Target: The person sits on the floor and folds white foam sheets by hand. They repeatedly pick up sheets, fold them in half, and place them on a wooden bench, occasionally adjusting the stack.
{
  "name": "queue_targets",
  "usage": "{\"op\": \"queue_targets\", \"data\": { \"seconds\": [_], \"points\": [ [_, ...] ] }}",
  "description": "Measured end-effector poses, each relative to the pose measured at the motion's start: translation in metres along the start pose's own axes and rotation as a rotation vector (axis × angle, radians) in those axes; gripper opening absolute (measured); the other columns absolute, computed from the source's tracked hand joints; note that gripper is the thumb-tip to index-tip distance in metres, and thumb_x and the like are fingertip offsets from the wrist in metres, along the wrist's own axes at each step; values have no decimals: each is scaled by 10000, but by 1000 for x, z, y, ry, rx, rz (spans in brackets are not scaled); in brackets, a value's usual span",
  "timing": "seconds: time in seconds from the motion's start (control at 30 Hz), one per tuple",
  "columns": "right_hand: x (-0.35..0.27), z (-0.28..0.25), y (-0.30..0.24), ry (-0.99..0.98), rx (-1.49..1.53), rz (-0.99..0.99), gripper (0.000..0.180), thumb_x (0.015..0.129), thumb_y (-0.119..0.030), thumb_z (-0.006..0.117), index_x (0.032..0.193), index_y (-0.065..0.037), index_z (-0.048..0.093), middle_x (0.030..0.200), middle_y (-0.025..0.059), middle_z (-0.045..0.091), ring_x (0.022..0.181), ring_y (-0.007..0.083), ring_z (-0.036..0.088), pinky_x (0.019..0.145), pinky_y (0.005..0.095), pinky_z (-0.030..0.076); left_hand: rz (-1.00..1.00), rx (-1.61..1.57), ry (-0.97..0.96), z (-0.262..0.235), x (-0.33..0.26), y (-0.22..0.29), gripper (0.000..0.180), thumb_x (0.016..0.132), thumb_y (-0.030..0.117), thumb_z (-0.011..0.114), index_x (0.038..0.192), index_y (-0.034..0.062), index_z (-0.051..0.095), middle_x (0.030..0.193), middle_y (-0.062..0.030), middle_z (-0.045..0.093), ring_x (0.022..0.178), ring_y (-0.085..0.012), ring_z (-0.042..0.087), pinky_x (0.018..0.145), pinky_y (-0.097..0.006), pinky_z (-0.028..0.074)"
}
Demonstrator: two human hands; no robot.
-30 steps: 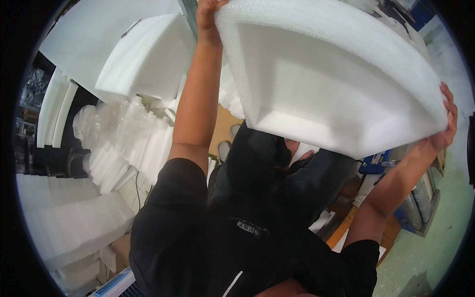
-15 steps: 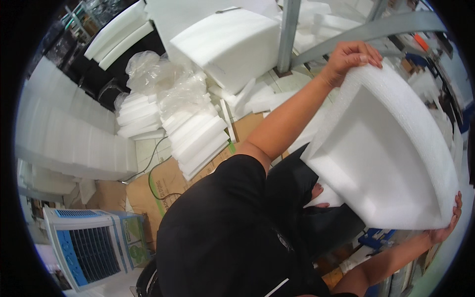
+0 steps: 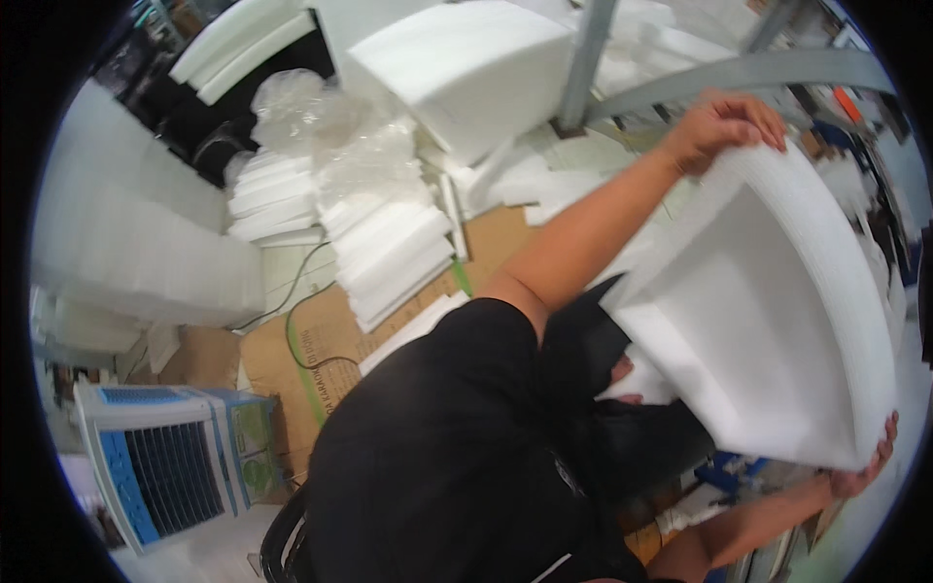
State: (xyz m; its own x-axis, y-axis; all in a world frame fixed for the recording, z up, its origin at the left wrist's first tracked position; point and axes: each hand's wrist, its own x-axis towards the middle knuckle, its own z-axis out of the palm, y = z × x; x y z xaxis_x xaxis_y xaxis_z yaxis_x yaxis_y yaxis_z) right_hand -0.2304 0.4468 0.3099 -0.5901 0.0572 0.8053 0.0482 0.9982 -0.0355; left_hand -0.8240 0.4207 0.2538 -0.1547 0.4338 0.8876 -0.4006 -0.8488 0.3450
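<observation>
Between my hands is a hollow white foam piece (image 3: 834,267), shaped like a deep tray with one long curved side. Its open recess faces me, and it stands tilted over my lap. My left hand (image 3: 724,131) is closed on its upper corner, fingers bent over the edge. At the lower corner, my right hand (image 3: 865,469) grips the foam from outside and below, with its fingertips showing at the edge. The foam hides part of that palm.
Stacked white foam strips (image 3: 389,257) and clear plastic wrap (image 3: 364,160) lie left of my arm on cardboard (image 3: 326,345). Beyond stand a large white foam block (image 3: 466,73) and a grey metal post (image 3: 588,68). An air cooler (image 3: 175,476) stands lower left.
The whole view has shifted a little. Both hands still hold the foam piece, which sits slightly lower and is turned slightly. A white strip on the cardboard by my shoulder now shows.
</observation>
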Motion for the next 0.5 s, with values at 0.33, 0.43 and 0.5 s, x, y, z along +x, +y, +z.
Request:
{"op": "queue_targets", "data": {
  "seconds": [0.33,0.43,0.5],
  "points": [
    [-15,5,-6,234,192,244,372,1022,-234,456,1298,-32,604,1408,183,573,1385,467,460,1180,663,323,-34,19,-61,-9,0,-13,202,846,205,711,931,22,719,1021,-160,754,1089,-289,673,1032,-437,499],
    [9,20,-8,210,111,245,348,1018,-232,453,1257,-42,621,1410,177,571,1421,464,411,1196,649,307,-140,-6,-48,-16,2,-12,285,913,316,693,932,32,689,1049,-166,694,1117,-285,600,1082,-438,407],
    [-5,16,5,333,331,328,356,1028,-238,428,1261,-49,622,1407,181,575,1424,471,404,1199,645,306,-143,-58,-54,-17,0,-6,269,913,296,698,938,28,685,1073,-155,689,1114,-266,600,1070,-415,412]
  ]
}}
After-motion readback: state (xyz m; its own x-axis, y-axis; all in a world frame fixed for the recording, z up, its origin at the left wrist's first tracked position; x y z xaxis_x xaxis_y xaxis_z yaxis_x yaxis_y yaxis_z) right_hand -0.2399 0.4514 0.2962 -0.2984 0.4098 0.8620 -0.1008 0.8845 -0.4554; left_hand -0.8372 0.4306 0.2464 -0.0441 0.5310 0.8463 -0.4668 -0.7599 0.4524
